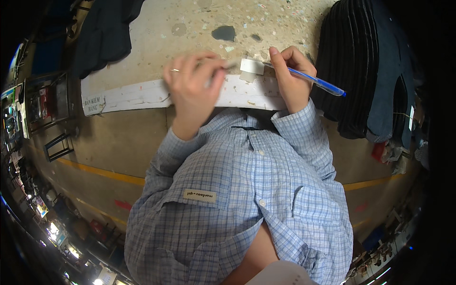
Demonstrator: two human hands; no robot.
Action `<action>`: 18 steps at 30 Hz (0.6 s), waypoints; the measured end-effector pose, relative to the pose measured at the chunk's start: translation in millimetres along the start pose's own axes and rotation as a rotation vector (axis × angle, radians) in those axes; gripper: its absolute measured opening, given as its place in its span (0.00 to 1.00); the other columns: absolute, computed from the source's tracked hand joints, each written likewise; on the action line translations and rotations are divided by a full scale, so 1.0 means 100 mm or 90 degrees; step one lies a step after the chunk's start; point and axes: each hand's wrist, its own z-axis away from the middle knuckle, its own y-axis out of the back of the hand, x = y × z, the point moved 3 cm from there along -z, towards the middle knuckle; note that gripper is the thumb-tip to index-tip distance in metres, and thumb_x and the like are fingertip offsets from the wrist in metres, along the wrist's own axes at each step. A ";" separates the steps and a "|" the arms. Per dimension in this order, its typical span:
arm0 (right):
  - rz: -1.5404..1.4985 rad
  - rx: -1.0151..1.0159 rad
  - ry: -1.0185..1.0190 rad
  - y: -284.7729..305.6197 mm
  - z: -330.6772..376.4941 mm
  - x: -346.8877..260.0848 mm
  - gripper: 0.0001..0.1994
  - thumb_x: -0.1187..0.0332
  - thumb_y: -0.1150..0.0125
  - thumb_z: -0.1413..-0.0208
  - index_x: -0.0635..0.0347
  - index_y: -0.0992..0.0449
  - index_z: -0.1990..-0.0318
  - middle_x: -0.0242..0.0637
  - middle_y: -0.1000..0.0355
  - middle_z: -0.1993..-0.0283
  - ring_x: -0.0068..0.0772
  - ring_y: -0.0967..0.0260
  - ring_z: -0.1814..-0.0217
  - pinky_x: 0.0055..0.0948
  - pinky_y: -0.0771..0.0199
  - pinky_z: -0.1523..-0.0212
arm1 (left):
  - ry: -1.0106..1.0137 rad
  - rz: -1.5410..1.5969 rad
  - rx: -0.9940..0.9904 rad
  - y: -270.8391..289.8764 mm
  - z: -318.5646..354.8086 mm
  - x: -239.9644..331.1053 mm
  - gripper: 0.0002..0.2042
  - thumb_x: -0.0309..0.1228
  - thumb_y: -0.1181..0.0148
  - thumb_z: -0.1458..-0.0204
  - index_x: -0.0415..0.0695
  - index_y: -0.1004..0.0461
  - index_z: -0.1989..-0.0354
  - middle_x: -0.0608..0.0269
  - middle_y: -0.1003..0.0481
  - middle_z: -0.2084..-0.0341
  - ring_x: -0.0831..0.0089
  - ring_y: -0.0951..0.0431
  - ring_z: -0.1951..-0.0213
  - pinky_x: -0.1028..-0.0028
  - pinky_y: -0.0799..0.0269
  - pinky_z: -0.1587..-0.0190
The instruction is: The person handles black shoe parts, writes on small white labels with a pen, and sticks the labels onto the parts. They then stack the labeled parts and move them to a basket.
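Note:
My right hand (294,73) is closed around a blue pen (319,83), its blue end slanting out to the right and its writing end toward a small white label (252,66). That label sits by the table's front edge, over a greyish patch. To the left, my left hand (194,80) is curled and smeared by motion, a ring on one finger. A small dark thing (231,65) shows at its fingertips, too blurred to name. Both hands are over the near side of the worn table (190,23).
A tall stack of dark fabric pieces (351,61) stands at the table's right; more dark pieces (107,38) lie at the far left. White board (137,95) lines the front edge. A black metal frame (59,147) stands on the floor at left.

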 end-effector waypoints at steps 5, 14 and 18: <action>-0.015 -0.011 0.001 0.01 -0.01 0.02 0.14 0.65 0.34 0.47 0.63 0.27 0.78 0.26 0.33 0.86 0.11 0.41 0.83 0.16 0.43 0.81 | -0.048 0.046 -0.105 0.02 -0.23 -0.14 0.14 0.29 0.37 0.56 0.49 0.21 0.58 0.67 0.26 0.58 0.68 0.27 0.58 0.64 0.38 0.49; -0.039 -0.009 -0.006 0.03 -0.02 0.07 0.14 0.66 0.33 0.47 0.63 0.27 0.78 0.24 0.34 0.85 0.10 0.42 0.81 0.15 0.44 0.80 | -0.060 0.140 -0.164 -0.26 -0.22 0.01 0.10 0.32 0.32 0.57 0.46 0.23 0.66 0.71 0.25 0.66 0.71 0.27 0.62 0.68 0.37 0.52; -0.062 -0.013 -0.029 0.02 -0.03 0.07 0.13 0.66 0.33 0.47 0.63 0.27 0.78 0.22 0.36 0.85 0.09 0.43 0.81 0.15 0.45 0.80 | 0.152 0.260 -0.195 -0.12 -0.14 -0.01 0.08 0.29 0.33 0.56 0.46 0.24 0.68 0.70 0.24 0.75 0.72 0.26 0.70 0.71 0.32 0.59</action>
